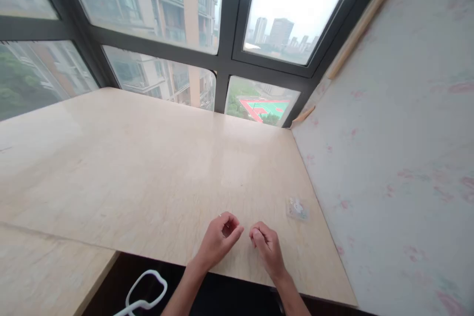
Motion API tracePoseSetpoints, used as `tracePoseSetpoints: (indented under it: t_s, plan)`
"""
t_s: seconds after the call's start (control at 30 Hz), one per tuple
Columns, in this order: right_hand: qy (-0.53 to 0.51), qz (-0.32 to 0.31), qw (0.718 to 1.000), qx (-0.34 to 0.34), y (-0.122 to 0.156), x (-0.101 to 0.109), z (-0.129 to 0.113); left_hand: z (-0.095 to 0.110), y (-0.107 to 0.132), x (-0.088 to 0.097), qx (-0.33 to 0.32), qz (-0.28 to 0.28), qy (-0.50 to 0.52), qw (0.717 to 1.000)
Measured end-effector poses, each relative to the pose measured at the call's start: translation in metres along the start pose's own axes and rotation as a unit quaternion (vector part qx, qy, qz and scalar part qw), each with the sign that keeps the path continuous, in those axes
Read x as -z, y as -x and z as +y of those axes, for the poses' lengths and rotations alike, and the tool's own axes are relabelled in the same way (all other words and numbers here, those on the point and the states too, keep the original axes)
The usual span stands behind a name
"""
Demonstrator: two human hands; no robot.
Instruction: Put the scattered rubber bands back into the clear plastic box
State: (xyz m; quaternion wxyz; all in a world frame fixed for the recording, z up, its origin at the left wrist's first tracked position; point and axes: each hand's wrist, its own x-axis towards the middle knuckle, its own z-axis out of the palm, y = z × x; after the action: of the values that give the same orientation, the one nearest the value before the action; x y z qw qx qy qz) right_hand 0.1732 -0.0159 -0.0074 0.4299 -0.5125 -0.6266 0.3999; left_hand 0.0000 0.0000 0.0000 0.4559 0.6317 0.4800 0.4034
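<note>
Resting on the near edge of a pale stone counter (148, 168), the left hand (218, 237) and right hand (267, 247) curl loosely, fingertips close together; whether they pinch anything cannot be told. A small clear packet (296, 209) lies just right of them. Dark-framed windows (222, 59) stand behind, a pale wall (400, 158) at right.

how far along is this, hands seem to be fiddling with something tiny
Done: nothing visibly finished. In hand: the left hand and right hand are curled, fingertips close together over the sill; what they pinch is too small to tell. Left: a small clear packet lies untouched beside them.
</note>
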Motion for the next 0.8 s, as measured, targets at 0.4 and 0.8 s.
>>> tracePoseSetpoints:
  t_s: [0.4,0.8]
  plan:
    - [0.116,0.092,0.989,-0.006,0.017,0.082,0.008,-0.007,-0.003,0.001,-0.054,-0.026,-0.034,0.998]
    - [0.335,0.024,0.942,-0.002,-0.028,0.171,0.02,-0.008,-0.005,0.003,-0.065,-0.022,-0.074,0.995]
